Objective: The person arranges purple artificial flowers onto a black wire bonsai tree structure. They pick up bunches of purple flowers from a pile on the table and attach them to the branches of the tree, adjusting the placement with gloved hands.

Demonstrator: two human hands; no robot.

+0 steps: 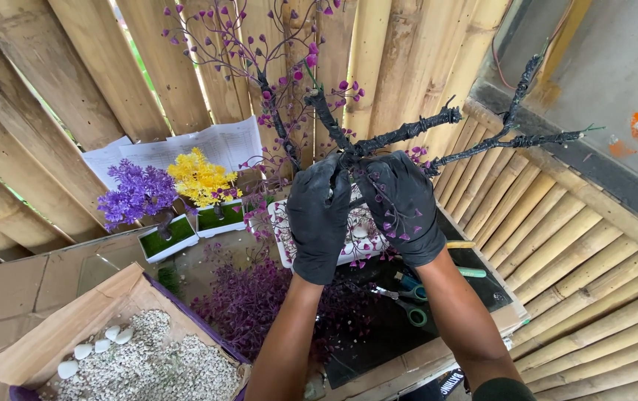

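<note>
Both my hands wear black gloves and grip a black wrapped artificial tree trunk (pixel 349 152) held up in front of me. My left hand (pixel 319 215) clasps the trunk's lower left side. My right hand (pixel 402 204) clasps its right side. Bare black branches (pixel 508 141) fork out to the right. Thin branches with small purple leaves (pixel 267 52) rise at the left. Below my hands lies a white rectangular pot (pixel 283 238) with white pebbles in it.
A purple mini tree (pixel 137 193) and a yellow mini tree (pixel 199 178) stand in white pots at left. A cardboard box of gravel and white stones (pixel 148 360) sits front left. Loose purple foliage (pixel 248 301), green-handled scissors (pixel 408 297), papers and bamboo walls surround.
</note>
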